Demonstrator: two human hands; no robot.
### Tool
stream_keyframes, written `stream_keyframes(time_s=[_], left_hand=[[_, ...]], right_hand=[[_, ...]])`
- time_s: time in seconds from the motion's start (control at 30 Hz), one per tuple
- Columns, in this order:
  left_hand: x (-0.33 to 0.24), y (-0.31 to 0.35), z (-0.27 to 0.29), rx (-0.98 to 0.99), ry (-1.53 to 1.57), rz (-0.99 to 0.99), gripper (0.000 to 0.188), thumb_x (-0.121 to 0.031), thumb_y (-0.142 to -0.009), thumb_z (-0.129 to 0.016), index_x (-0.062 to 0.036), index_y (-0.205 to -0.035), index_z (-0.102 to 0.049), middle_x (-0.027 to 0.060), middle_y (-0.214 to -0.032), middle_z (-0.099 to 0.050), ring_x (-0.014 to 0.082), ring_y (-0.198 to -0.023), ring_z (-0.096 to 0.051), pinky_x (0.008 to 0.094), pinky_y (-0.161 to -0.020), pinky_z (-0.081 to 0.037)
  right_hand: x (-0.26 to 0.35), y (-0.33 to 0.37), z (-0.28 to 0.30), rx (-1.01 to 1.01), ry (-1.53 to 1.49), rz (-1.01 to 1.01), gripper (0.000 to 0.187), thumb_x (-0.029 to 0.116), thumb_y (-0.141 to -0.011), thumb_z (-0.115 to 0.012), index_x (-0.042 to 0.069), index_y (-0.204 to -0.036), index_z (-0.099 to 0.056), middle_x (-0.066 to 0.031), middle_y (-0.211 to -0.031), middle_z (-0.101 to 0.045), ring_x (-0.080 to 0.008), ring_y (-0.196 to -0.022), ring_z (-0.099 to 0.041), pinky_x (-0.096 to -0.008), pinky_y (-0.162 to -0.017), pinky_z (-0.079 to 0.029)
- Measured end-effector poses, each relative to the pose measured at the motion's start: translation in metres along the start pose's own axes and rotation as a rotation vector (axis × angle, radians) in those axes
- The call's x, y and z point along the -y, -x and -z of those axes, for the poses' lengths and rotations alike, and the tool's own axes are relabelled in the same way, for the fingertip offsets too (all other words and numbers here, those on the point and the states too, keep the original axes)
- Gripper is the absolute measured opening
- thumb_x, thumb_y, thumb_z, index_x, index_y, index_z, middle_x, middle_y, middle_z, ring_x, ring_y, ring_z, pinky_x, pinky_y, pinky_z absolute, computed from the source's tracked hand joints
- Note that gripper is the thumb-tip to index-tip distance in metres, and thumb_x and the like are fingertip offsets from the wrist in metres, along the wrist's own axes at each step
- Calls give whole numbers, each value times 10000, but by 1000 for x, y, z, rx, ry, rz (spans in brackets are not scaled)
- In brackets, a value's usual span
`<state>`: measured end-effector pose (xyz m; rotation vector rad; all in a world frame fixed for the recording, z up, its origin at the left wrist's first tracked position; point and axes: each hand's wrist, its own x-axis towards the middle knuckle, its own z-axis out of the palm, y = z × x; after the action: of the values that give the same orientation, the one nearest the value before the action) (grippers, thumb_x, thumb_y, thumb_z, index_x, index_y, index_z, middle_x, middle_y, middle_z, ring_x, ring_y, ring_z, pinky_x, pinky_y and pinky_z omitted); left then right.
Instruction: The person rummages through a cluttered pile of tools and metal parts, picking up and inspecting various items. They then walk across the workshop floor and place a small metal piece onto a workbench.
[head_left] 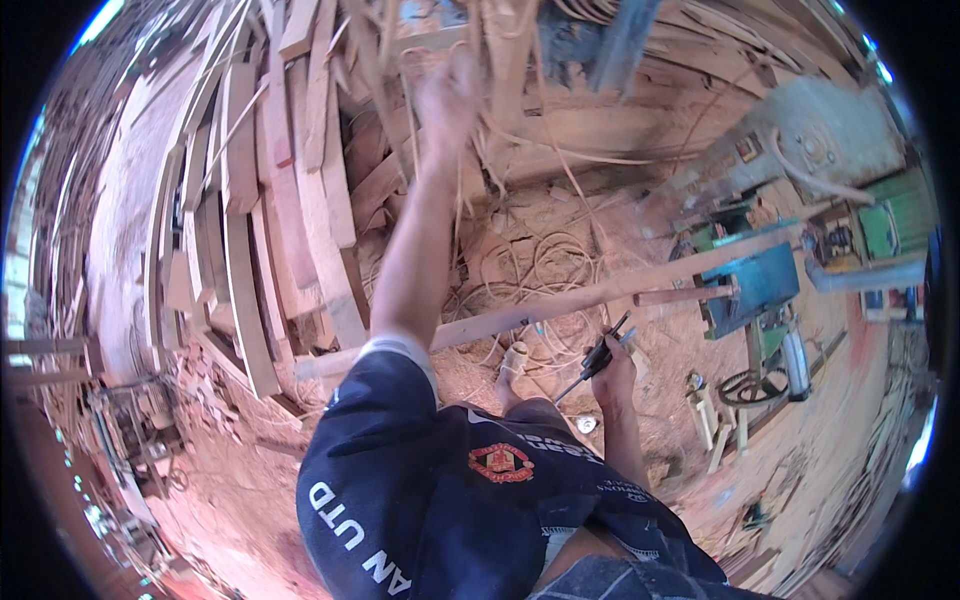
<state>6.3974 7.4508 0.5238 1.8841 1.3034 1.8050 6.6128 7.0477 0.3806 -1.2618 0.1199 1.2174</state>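
My left hand (pixel 450 95) reaches far forward among upright wooden strips and loose cords. Motion smears its fingers, so its grip is unclear. Close to my body, my right hand (pixel 614 374) is closed around a dark tool (pixel 597 358) with a black body and a thin metal rod; its exact kind is not plain. A long wooden bar (pixel 590 296) crosses in front of me, passing behind my left arm and ahead of my right hand. Tangled pale cords (pixel 545 265) lie on the dusty ground beyond it.
Stacked planks (pixel 240 140) fill the left side. At the right stand a blue machine part (pixel 755 285), a black handwheel (pixel 752 388) and a large grey-green machine housing (pixel 815 140). Short wood offcuts (pixel 720 430) lie near the wheel. A blue object (pixel 600 45) stands at the far side.
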Motion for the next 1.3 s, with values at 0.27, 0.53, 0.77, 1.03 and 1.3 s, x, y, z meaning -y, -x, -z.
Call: stream_keyframes(time_s=[0.27, 0.53, 0.77, 1.03, 1.3], left_hand=[[-103, 258, 83, 1125, 382, 557, 371, -170, -915, -708, -17, -1242, -624, 164, -1056, -713, 241, -968, -692, 386, -825, -543], [-91, 278, 133, 896, 427, 839, 333, -260, -953, -655, -23, -1187, -649, 183, -938, -724, 271, -827, -698, 385, -757, -536], [-87, 257, 166, 883, 332, 728, 340, -265, -972, -655, 0, -1186, -651, 119, -921, -710, 152, -811, -634, 314, -719, -498], [-102, 268, 181, 1021, 230, 783, 290, -177, -989, -618, -4, -1218, -655, 57, -918, -690, 115, -771, -622, 278, -723, -509], [-121, 277, 163, 953, 391, 922, 239, -135, -977, -630, -6, -1176, -661, 10, -956, -684, 83, -823, -612, 239, -744, -489]], right_hand=[[9, 8, -80, 218, 170, 4, 244, 119, -977, -617, 19, -1198, -648, -9, -951, -629, -95, -846, -594, -251, -726, -485], [-17, 36, -137, 310, 453, 124, 258, 105, -946, -663, 9, -1185, -673, -38, -1034, -683, -126, -900, -631, -255, -822, -497], [-35, 61, -156, 387, 595, 66, 255, 190, -915, -712, 53, -1129, -723, -17, -970, -705, -104, -872, -630, -248, -788, -488], [-65, 60, -131, 266, 673, 65, 429, 439, -901, -712, 42, -1063, -712, -13, -866, -658, -134, -772, -565, -327, -704, -454], [-29, 54, -91, 225, 83, 270, 344, 385, -1049, -477, 94, -1175, -611, 10, -928, -598, -93, -714, -550, -253, -578, -415]])
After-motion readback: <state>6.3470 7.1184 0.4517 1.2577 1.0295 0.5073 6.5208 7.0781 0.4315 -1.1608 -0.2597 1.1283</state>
